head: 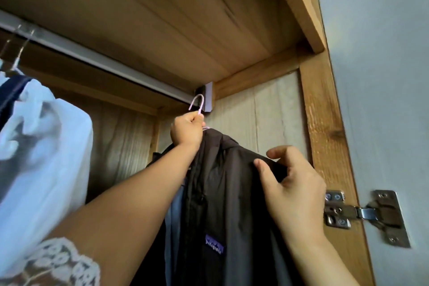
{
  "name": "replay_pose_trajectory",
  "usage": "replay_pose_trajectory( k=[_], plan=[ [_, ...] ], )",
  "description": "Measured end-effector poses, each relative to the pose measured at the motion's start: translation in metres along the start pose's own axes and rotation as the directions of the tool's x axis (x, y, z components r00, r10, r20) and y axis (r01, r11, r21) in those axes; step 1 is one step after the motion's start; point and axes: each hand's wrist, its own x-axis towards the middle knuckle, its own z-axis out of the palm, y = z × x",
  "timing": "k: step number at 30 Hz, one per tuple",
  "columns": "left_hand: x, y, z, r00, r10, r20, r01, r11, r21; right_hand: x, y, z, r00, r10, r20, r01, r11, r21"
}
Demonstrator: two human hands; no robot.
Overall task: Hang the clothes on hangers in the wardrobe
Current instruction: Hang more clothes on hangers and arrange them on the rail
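A dark jacket [227,193] with a purple chest label hangs on a pale pink hanger [197,103]. My left hand [186,130] grips the hanger's neck just under its hook, which sits just below the right end of the grey wardrobe rail [97,58]. Whether the hook touches the rail I cannot tell. My right hand [292,186] pinches the jacket's right shoulder between thumb and fingers. Most of the hanger is hidden inside the jacket.
A white garment [44,146] and a dark blue one hang on wire hangers at the left of the rail. The wooden top shelf [162,18] is close above. The wardrobe's right side panel [329,134] carries a metal door hinge [362,213].
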Motion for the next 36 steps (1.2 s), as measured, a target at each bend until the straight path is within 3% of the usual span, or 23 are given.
replay_pose_trajectory(
  k=[3, 10, 17, 20, 23, 28, 36],
  plan=[
    [0.016, -0.009, 0.008, 0.999, -0.021, 0.036, 0.021, 1.000, -0.009, 0.011, 0.007, 0.017, 0.994, -0.105, -0.040, 0.103, 0.993, -0.053],
    [0.039, 0.003, 0.032, 0.997, 0.076, -0.030, -0.080, 0.978, -0.191, 0.030, 0.024, 0.024, 0.983, -0.108, -0.150, 0.096, 0.992, -0.084],
    [0.057, -0.001, 0.038, 0.997, -0.069, 0.021, 0.072, 0.968, -0.240, 0.050, 0.027, 0.055, 0.969, -0.188, -0.159, 0.176, 0.981, -0.087],
    [0.054, 0.000, 0.034, 0.996, -0.084, -0.034, 0.073, 0.966, -0.247, 0.051, 0.031, 0.056, 0.965, -0.209, -0.161, 0.195, 0.976, -0.095],
    [0.045, -0.012, 0.029, 0.992, -0.076, -0.098, 0.060, 0.985, -0.164, 0.043, 0.035, 0.058, 0.972, -0.199, -0.123, 0.182, 0.974, -0.135],
    [0.034, -0.042, 0.018, 0.995, -0.093, -0.044, 0.090, 0.993, -0.074, 0.035, 0.038, 0.060, 0.981, -0.186, -0.063, 0.171, 0.967, -0.187],
    [-0.012, -0.039, -0.003, 1.000, -0.016, 0.007, 0.017, 0.975, -0.222, 0.002, 0.036, 0.044, 0.987, -0.160, 0.003, 0.156, 0.961, -0.228]
  ],
)
